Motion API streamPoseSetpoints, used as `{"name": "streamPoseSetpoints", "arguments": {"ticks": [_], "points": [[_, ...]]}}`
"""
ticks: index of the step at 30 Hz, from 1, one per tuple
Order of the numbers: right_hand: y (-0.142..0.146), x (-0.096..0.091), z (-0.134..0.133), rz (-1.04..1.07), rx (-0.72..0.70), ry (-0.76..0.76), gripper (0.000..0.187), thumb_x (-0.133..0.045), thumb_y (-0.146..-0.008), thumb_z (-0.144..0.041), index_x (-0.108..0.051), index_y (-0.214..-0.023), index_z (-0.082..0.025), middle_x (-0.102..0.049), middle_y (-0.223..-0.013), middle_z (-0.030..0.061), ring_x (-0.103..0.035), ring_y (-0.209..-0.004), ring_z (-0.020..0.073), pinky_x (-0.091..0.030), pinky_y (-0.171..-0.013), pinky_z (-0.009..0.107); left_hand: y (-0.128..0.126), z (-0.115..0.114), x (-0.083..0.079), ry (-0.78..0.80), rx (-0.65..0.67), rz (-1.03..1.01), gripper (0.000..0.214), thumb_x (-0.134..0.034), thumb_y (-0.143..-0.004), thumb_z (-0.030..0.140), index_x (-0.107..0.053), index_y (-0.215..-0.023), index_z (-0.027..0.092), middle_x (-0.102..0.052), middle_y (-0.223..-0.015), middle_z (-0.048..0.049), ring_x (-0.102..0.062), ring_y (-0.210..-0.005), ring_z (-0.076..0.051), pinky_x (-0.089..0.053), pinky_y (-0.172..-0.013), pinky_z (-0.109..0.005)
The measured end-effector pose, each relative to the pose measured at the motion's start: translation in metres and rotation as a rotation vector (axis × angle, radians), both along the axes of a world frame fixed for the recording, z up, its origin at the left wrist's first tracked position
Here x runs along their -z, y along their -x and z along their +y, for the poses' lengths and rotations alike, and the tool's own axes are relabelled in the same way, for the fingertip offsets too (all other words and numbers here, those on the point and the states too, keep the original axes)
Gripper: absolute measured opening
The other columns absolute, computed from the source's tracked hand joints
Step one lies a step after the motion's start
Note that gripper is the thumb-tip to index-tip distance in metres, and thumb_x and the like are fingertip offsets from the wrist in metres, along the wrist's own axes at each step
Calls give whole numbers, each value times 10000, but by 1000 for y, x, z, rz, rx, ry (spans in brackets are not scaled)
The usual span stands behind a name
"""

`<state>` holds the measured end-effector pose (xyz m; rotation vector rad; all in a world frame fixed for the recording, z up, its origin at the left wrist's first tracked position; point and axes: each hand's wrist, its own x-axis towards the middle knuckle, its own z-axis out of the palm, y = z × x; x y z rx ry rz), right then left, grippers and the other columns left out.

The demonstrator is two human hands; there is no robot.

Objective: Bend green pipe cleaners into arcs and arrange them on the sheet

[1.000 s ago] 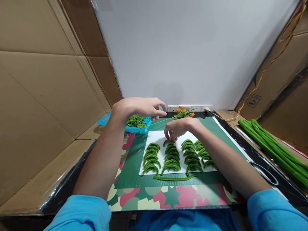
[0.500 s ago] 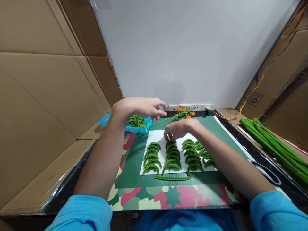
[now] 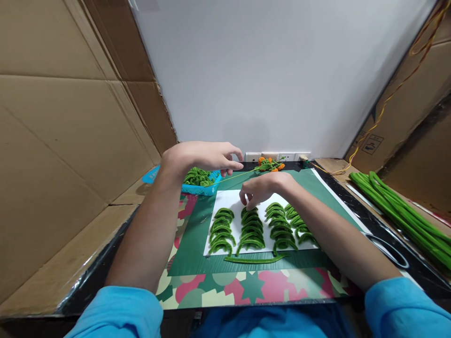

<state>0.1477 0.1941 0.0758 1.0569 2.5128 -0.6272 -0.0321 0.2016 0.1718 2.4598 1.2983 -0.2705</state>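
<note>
Above the blue basket's right side hangs my left hand (image 3: 222, 157), its fingers loosely apart and nothing in them. My right hand (image 3: 260, 188) points down at the far end of the second row of bent green pipe cleaners (image 3: 251, 231), its fingertips closed on the topmost pipe cleaner (image 3: 254, 209). More rows of curved green pipe cleaners (image 3: 221, 230) lie overlapped on the white paper (image 3: 211, 248); my right forearm partly covers the rightmost row. One nearly straight green pipe cleaner (image 3: 253, 259) lies along the paper's near edge.
The blue basket (image 3: 206, 190) holds a heap of green pieces. Orange-and-green pipe cleaner flowers (image 3: 270, 165) lie by the wall sockets (image 3: 287, 157). Scissors handles (image 3: 391, 251) and a bundle of long green pipe cleaners (image 3: 401, 211) are on the right. Cardboard (image 3: 63, 122) walls the left.
My right fingertips have shifted slightly at the second row's far end, the thumb coming down onto the top pipe cleaner. My left hand has stayed put.
</note>
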Motion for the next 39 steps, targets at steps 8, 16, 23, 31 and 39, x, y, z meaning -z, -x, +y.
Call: {"name": "streamPoseSetpoints", "arguments": {"ticks": [8, 16, 23, 31, 39], "points": [[8, 3, -2, 2, -42, -50, 416, -780, -881, -528, -763, -1156, -216, -762, -1146, 66, -679, -868, 196, -418, -637, 297, -1, -1, -1, -4, 2, 10, 629, -522, -942, 623, -583, -1469, 284, -779, -1196, -77, -689, -1005, -222, -455, -794, -287], [10, 8, 0, -16, -42, -28, 435, -774, -865, -571, -751, -1127, -224, -761, -1137, 52, -677, -863, 185, -407, -645, 280, 1, 1, 0, -4, 4, 8, 665, -516, -930, 656, -585, -1477, 285, -775, -1201, -75, -685, -1012, -230, -464, -826, -299], [9, 6, -1, -33, -52, -44, 390, -761, -880, -534, -756, -1126, -231, -756, -1126, 49, -671, -875, 194, -410, -661, 284, 1, 1, 0, -6, 2, -7, 680, -528, -922, 661, -583, -1487, 285, -779, -1178, -73, -684, -1023, -239, -466, -846, -304], [9, 7, -1, -7, -68, -22, 426, -747, -883, -567, -765, -1129, -220, -758, -1124, 55, -677, -884, 196, -425, -662, 284, 2, 3, 1, -1, 23, -11, 671, -521, -931, 659, -585, -1485, 286, -785, -1164, -71, -689, -1015, -230, -463, -834, -294], [9, 6, -3, 4, -42, -50, 363, -595, -1011, -463, -734, -1263, -242, -749, -1180, 75, -661, -896, 202, -435, -677, 288, 4, 2, 0, -4, 16, -28, 664, -535, -928, 651, -588, -1471, 272, -784, -1142, -76, -700, -987, -224, -469, -802, -286]]}}
